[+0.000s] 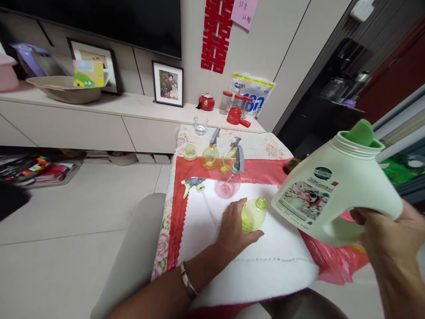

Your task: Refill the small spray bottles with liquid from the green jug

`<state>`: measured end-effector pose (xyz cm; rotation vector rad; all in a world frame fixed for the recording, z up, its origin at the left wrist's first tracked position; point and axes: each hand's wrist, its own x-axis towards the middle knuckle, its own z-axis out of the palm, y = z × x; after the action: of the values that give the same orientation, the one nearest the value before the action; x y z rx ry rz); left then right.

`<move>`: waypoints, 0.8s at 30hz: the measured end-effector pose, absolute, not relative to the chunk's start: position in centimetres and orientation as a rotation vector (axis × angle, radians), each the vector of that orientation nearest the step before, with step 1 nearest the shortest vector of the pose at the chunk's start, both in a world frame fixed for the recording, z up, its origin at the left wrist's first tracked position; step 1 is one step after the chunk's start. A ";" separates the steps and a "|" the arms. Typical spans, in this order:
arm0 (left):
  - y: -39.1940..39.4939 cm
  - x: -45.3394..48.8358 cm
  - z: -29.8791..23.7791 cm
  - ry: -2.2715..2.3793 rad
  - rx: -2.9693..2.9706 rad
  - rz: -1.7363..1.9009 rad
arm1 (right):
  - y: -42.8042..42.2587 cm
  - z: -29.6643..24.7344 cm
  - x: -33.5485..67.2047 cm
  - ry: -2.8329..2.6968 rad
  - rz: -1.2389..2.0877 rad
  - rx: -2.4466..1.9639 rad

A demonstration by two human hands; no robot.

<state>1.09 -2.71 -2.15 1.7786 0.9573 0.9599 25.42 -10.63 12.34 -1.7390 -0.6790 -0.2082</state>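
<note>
Yellow-green bottle [253, 215] stands open on the white cloth [272, 277], held by my left fingers [238, 205], a spray head [194, 182] off nearby, while my right fingers [359, 216] grip the uncapped jug [328, 190], no stream visible, refitting judged outstanding

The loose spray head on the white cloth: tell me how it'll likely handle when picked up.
The loose spray head should feel light, since it looks like slim plastic. Its thin tube may flex or swing, as it trails well beyond the head. The tube runs toward the left hand, so it might catch there.
</note>
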 end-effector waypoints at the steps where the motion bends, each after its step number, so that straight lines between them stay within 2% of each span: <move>1: -2.7 1.1 -2.1 0.962 1.773 0.968 | -11.1 13.3 24.9 -0.638 -0.207 -1.769; 6: -2.6 0.9 -1.8 1.023 1.777 0.984 | -13.9 16.3 23.8 -0.738 -0.313 -2.060; 19: -2.3 0.7 -2.2 1.073 1.802 1.059 | -16.4 16.7 26.8 -1.270 -0.404 -2.332; 24: -2.2 0.7 -2.3 1.068 1.803 1.063 | -16.0 17.3 27.1 -1.347 -0.288 -2.458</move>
<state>0.71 -2.15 -2.32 1.8029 1.0682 1.0632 27.10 -16.00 17.26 -2.4581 -1.3474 -0.2884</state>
